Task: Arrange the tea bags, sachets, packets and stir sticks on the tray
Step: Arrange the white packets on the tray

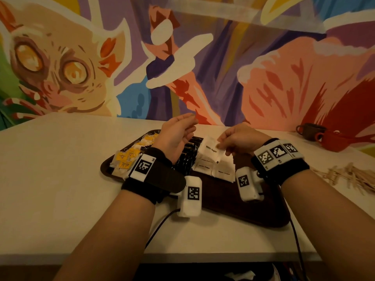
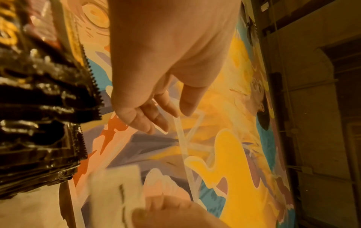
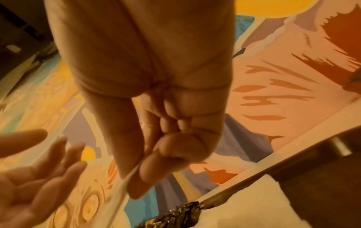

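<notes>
Paper-light and floppy, the white sugar sachet (image 1: 211, 148) is best gripped by its edge; right hand (image 1: 241, 138) fingers pinch it above the tray (image 1: 223, 201), left hand (image 1: 176, 132) fingers loosely spread.

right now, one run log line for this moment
right hand pinches white sachet over tray | left hand open, empty | stir sticks off tray

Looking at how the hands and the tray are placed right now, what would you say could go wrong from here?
1. The right hand pinches a white sugar sachet only by its edge; it may slip onto the rows below.
2. The sachet hangs just above the white sachets and beside the black packets, so setting it down may nudge them askew.
3. The stir sticks lie in a loose pile off the tray, near the right forearm, which may scatter them.
</notes>
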`<state>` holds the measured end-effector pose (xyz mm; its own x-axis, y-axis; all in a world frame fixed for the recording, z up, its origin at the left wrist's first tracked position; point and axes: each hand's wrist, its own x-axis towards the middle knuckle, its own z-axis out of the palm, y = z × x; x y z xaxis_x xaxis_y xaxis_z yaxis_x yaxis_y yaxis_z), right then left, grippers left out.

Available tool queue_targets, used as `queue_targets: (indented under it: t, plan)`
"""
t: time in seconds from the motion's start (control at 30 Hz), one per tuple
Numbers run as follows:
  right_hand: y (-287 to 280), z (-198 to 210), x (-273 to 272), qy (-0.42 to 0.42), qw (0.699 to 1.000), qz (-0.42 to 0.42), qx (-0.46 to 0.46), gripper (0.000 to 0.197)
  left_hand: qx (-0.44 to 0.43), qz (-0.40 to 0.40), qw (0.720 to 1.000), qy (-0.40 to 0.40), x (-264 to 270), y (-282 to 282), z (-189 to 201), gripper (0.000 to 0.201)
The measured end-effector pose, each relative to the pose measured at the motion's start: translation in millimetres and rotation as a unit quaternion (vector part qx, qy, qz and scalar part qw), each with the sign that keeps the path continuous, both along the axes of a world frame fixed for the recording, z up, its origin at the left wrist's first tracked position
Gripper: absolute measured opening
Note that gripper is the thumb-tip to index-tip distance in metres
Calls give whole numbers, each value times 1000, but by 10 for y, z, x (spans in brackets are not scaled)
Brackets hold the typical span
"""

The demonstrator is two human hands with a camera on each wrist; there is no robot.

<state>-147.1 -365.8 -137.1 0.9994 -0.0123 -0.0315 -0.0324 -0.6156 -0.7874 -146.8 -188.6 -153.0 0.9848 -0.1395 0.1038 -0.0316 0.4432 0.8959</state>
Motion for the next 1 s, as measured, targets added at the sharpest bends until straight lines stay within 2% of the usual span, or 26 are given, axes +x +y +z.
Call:
queue_targets:
  t: [0.13,0.37,0.47,0.57,0.87,1.0]
  plan:
    - [41,2,32,85,989,11,-123,5,19,-2,1000,1,-7,6,3,6]
    - [256,-146,218,181,960,20,-212,30,18,-1,1000,7,-12,12,-7,11]
    - [301,-149,244,171,950,21,-261,28,7,-9,1000,6,-15,16,-1,17]
    - [325,-143,240,160,950,25,-268,29,6,-18,1000,4,-14,16,-1,23]
    - [352,-148,240,129,943,27,-307,35,17,-51,998,-11,-77,2,27,9]
    - [210,-100,159,103,965,-1,-240,25,33,-80,996,-27,-146,-35,43,9]
